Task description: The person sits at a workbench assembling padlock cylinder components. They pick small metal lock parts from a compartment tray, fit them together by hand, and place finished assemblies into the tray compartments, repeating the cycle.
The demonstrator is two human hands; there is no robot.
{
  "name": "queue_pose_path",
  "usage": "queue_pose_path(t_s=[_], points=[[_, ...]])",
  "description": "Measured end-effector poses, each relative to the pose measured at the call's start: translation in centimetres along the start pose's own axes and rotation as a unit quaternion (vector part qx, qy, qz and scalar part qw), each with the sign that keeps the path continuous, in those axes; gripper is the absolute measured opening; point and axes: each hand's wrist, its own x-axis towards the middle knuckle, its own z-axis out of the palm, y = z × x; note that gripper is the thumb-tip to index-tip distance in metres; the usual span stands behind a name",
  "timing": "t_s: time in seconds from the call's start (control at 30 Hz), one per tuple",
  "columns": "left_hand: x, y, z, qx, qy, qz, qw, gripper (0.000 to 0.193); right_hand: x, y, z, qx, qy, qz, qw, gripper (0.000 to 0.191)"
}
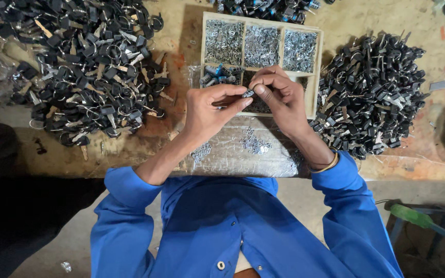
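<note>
Fingertips of both hands meet on a small metal part (pixel 247 93), pinched between the left hand (pixel 209 110) and right hand (pixel 280 98), just above a wooden compartment tray (pixel 312 82) of tiny silver pieces. 2 heaps of black-headed keys flank it: left pile (pixel 86 67), right pile (pixel 372 92). Blue sleeves (pixel 124 206) below.

Premises: a small assembly workshop. A worn wooden desk (pixel 418 164) carries heaps of black-headed keys (pixel 369 92) and a compartmented tray (pixel 314 77) of small metal parts.
</note>
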Motion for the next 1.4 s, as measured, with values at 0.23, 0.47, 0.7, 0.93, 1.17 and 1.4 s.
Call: queue_pose_path(t_s=[0.23,0.47,0.7,0.93,1.17,1.4], points=[[0.1,-0.1,0.0,0.001,-0.002,0.007,1.000,0.021,-0.1,0.1,0.3,-0.031,0.001,-0.035,0.999,0.007],[0.0,-0.1,0.0,-0.024,-0.012,0.017,1.000,0.021,-0.1,-0.6,-0.2,-0.066,-0.022,-0.061,0.996,0.011],[-0.1,0.0,-0.2,-0.002,-0.016,0.021,1.000,0.021,-0.2,-1.2,-0.4,-0.138,-0.024,-0.097,0.985,0.013],[0.0,-0.1,-0.2,0.010,-0.015,0.041,0.999,0.019,-0.1,-0.5,-0.7,-0.048,-0.048,-0.046,0.997,0.012],[0.1,0.1,-0.2,0.030,-0.005,0.052,0.998,0.019,0.0,-0.5,-0.7,-0.018,-0.051,-0.021,0.998,0.014],[0.1,0.1,-0.3,0.039,-0.008,0.059,0.997,0.018,-0.2,-1.8,-1.0,-0.205,-0.031,-0.153,0.966,0.018]])
